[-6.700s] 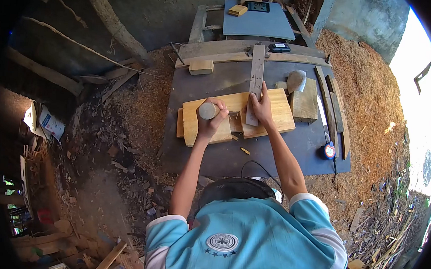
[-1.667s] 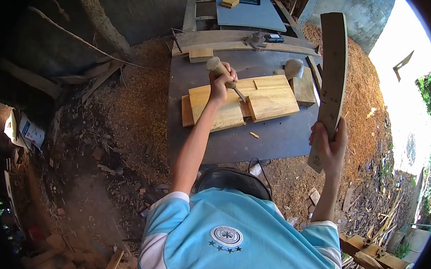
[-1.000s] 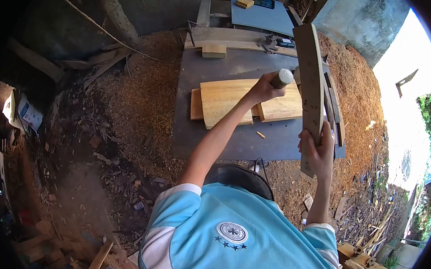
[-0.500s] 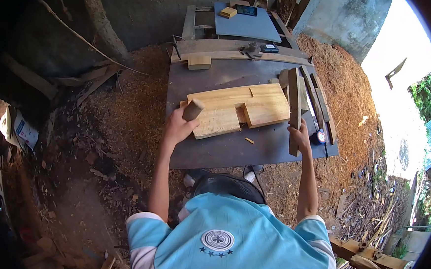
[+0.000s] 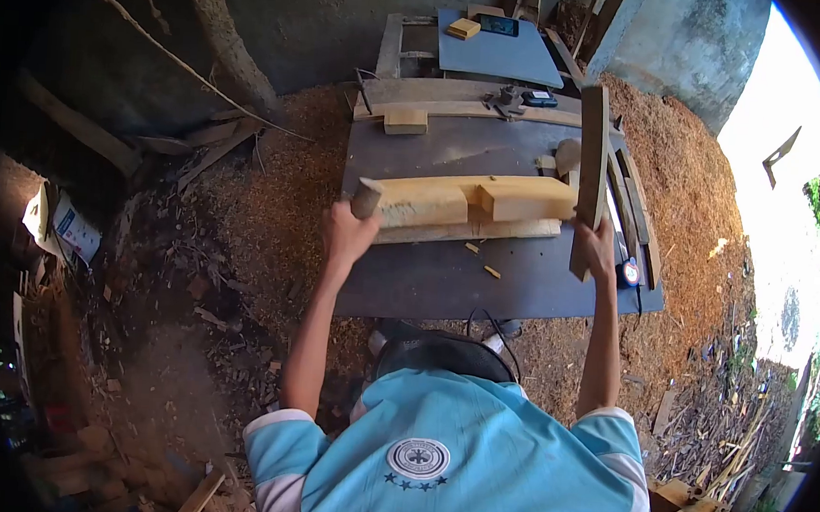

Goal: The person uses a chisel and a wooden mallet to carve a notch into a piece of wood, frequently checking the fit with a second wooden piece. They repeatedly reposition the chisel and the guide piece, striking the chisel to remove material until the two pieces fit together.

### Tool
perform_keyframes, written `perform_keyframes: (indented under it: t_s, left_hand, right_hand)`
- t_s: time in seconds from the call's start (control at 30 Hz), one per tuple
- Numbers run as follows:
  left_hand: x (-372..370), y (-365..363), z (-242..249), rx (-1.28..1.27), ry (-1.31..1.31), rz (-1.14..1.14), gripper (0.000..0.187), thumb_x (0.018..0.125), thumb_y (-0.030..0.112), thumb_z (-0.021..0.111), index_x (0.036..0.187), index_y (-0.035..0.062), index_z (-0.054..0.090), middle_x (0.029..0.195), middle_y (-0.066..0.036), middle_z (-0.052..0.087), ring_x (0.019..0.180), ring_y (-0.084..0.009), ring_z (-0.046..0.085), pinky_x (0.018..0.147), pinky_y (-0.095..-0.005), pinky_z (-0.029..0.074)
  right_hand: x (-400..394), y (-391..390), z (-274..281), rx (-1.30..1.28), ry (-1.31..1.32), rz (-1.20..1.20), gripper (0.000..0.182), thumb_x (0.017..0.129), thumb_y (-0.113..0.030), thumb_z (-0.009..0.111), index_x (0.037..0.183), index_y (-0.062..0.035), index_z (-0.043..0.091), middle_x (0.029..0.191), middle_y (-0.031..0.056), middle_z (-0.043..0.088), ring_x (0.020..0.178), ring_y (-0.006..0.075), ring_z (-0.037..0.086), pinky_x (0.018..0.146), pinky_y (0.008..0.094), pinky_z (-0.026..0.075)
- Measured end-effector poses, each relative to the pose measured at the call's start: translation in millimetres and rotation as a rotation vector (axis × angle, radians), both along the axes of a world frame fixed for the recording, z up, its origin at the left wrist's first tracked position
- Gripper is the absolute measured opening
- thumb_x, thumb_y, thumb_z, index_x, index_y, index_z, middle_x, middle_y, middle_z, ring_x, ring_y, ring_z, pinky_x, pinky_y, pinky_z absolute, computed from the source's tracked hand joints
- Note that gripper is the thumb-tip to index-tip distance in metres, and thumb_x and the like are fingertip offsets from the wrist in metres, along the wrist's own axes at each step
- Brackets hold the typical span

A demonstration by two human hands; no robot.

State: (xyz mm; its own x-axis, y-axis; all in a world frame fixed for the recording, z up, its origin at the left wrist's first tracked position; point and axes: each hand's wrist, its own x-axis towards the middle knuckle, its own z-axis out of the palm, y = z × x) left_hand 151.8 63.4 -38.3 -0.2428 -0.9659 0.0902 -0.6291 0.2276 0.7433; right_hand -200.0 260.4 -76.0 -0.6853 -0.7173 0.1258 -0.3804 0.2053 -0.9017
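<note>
A thick yellow board [image 5: 422,205] with a notch in its middle is tilted up over a second pale board [image 5: 515,230] on the dark table. At its left end, my left hand [image 5: 349,235] is closed around a round wooden handle [image 5: 367,197]; any blade is hidden. My right hand [image 5: 597,247] grips a long, flat wooden bar [image 5: 592,164], held upright beside the board's right end. Both hands are at the tilted board's ends, though their fingers' contact with it is partly hidden. Small wood chips [image 5: 492,272] lie in front of it.
A tape measure [image 5: 628,272] and long wood strips [image 5: 636,214] lie along the right edge of the table [image 5: 427,290]. Behind sit a small wood block [image 5: 406,122], a black device [image 5: 539,99] and a phone [image 5: 498,25] on a grey panel. Sawdust [image 5: 685,207] covers the ground.
The notched board has gone from lying flat to tilted, its near edge raised, showing the second board beneath. Both hands have moved with its ends. The camera view has shifted slightly.
</note>
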Motion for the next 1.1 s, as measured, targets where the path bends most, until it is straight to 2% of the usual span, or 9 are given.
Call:
perform_keyframes:
  t_s: [0.07,0.23,0.33,0.43,0.53,0.63,0.73,0.93,1.1]
  left_hand:
    - [-2.2,-30.7,17.0,0.083,-0.032,-0.058,0.026,0.061,0.023,0.064,0.073,0.0000,0.064,0.071,-0.019,0.064,0.073,-0.0330,0.064,0.063,-0.0407,0.048]
    - [-21.8,-84.7,15.9,0.053,-0.126,-0.101,0.029,0.061,0.026,0.065,0.072,-0.0016,0.063,0.073,-0.021,0.064,0.074,-0.0324,0.064,0.064,-0.0400,0.049]
    - [-25.1,-95.7,15.5,0.014,-0.111,-0.146,0.028,0.062,0.026,0.065,0.071,-0.0010,0.063,0.068,-0.018,0.064,0.066,-0.0280,0.065,0.059,-0.0369,0.050]
    - [-28.3,-106.0,17.5,0.178,-0.006,-0.142,0.027,0.064,0.026,0.066,0.069,-0.0002,0.062,0.062,-0.013,0.062,0.056,-0.0219,0.063,0.052,-0.0337,0.049]
    - [-35.8,-114.1,9.7,0.201,0.134,-0.081,0.026,0.065,0.026,0.066,0.070,0.0008,0.061,0.057,-0.009,0.060,0.048,-0.0165,0.060,0.046,-0.0302,0.048]
    - [-35.1,-117.2,7.2,0.232,0.207,-0.084,0.028,0.066,0.026,0.066,0.072,-0.0006,0.061,0.058,-0.010,0.061,0.049,-0.0167,0.061,0.046,-0.0296,0.048]
    - [-31.6,-111.8,17.2,0.046,0.105,-0.064,0.022,0.068,0.023,0.066,0.071,0.0018,0.060,0.058,-0.007,0.060,0.047,-0.0150,0.058,0.045,-0.0288,0.046]
    - [-75.3,-71.0,58.8,0.092,1.156,-0.400,0.017,0.072,0.013,0.067,0.079,0.0101,0.052,0.066,-0.002,0.054,0.057,-0.0109,0.053,0.056,-0.0261,0.044]
    - [-143.2,-78.6,37.8,0.300,1.304,-0.567,0.022,0.075,0.012,0.069,0.085,0.0123,0.050,0.085,0.001,0.051,0.080,-0.0084,0.049,0.068,-0.0255,0.041]
  right_hand:
    - [3.8,-17.8,20.4,0.003,-0.024,-0.051,0.030,0.071,-0.017,0.059,0.096,0.0013,0.059,0.079,0.0116,0.061,0.075,0.0210,0.059,0.070,0.0323,0.045]
    - [-20.8,-56.0,12.5,0.023,0.250,-0.036,0.031,0.073,-0.021,0.059,0.094,0.0020,0.058,0.076,0.0158,0.061,0.071,0.0265,0.061,0.067,0.0353,0.045]
    - [-27.5,-70.6,16.7,0.048,0.292,-0.039,0.032,0.074,-0.024,0.059,0.093,0.0015,0.058,0.072,0.0191,0.061,0.071,0.0309,0.061,0.066,0.0375,0.044]
    - [-31.8,-83.4,22.0,0.037,0.309,-0.017,0.031,0.075,-0.025,0.057,0.094,-0.0007,0.058,0.071,0.0195,0.060,0.071,0.0328,0.061,0.065,0.0392,0.044]
    - [-32.5,-97.9,27.2,0.118,0.361,-0.032,0.029,0.077,-0.026,0.059,0.092,-0.0016,0.058,0.071,0.0114,0.059,0.066,0.0208,0.057,0.062,0.0329,0.043]
    - [-40.8,-105.2,19.5,0.103,0.441,-0.027,0.029,0.076,-0.026,0.058,0.092,-0.0023,0.058,0.064,0.0110,0.056,0.061,0.0218,0.056,0.058,0.0347,0.042]
    - [-43.0,-100.8,26.7,0.168,0.397,0.029,0.029,0.075,-0.024,0.055,0.096,-0.0032,0.058,0.076,0.0232,0.060,0.077,0.0397,0.059,0.066,0.0442,0.045]
    - [-38.2,-103.3,26.7,0.131,0.427,-0.030,0.028,0.071,-0.016,0.052,0.095,-0.0032,0.058,0.079,0.0245,0.060,0.080,0.0423,0.057,0.069,0.0461,0.044]
    - [-37.4,-104.9,33.8,0.167,0.455,-0.001,0.028,0.069,-0.013,0.050,0.094,-0.0024,0.058,0.076,0.0252,0.059,0.079,0.0433,0.057,0.068,0.0470,0.045]
